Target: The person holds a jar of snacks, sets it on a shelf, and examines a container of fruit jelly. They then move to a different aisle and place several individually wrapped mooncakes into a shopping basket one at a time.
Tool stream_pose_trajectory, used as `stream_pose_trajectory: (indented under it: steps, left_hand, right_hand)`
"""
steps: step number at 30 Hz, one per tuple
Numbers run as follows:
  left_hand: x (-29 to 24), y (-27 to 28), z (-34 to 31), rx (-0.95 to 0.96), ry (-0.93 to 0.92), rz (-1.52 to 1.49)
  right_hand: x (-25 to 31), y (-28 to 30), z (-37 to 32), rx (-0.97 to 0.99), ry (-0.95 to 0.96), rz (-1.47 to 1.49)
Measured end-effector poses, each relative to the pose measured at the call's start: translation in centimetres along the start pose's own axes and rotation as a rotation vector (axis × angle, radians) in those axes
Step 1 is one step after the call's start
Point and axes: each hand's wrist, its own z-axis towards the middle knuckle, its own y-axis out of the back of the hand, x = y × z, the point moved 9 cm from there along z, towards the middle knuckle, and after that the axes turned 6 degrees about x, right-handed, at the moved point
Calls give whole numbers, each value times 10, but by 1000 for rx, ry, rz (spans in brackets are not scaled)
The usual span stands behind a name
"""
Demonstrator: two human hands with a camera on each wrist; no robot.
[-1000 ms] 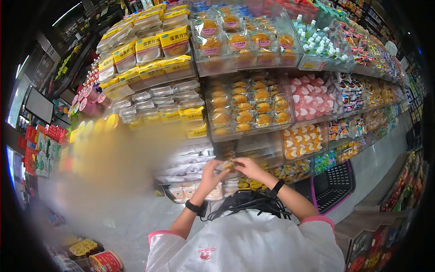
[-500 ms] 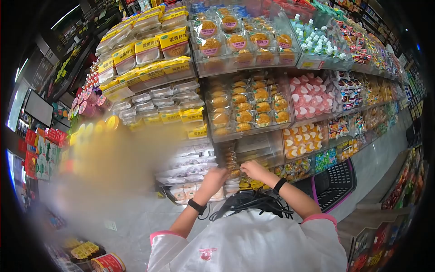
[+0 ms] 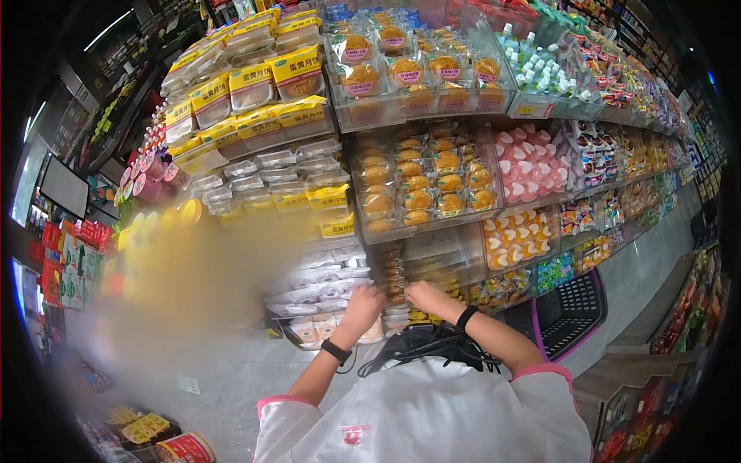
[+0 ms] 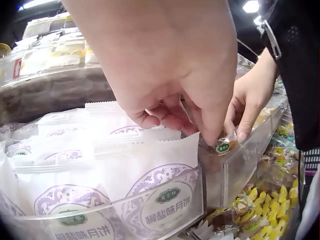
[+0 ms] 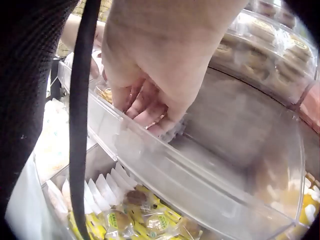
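My left hand (image 4: 165, 60), fingers curled, touches the green-labelled packet (image 4: 223, 146) at the clear bin wall (image 4: 237, 172); my right hand (image 4: 254, 92), also curled, meets it; whether either grips, I cannot tell

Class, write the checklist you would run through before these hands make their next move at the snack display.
1. Left hand and right hand both at the display: ok.
2. Green-labelled packet visible at the fingertips: ok.
3. Secure grip on that packet: cannot tell, fingers hide it.
4. Right fingers behind the clear front wall: ok.
5. White packets beside the left hand inside their bin: ok.
6. Right wrist view unobstructed: not ok, a black strap crosses it.
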Motion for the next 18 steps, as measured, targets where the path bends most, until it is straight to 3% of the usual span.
stream_pose_trajectory:
  steps: [9,18]
  left_hand:
    - [-1,-8,0,-64,41,108]
    - [-9,-7,-2,-95,141,143]
  right_hand:
    - [-7,-8,6,65,-54,-31]
    - [-10,1,-5,28,56,89]
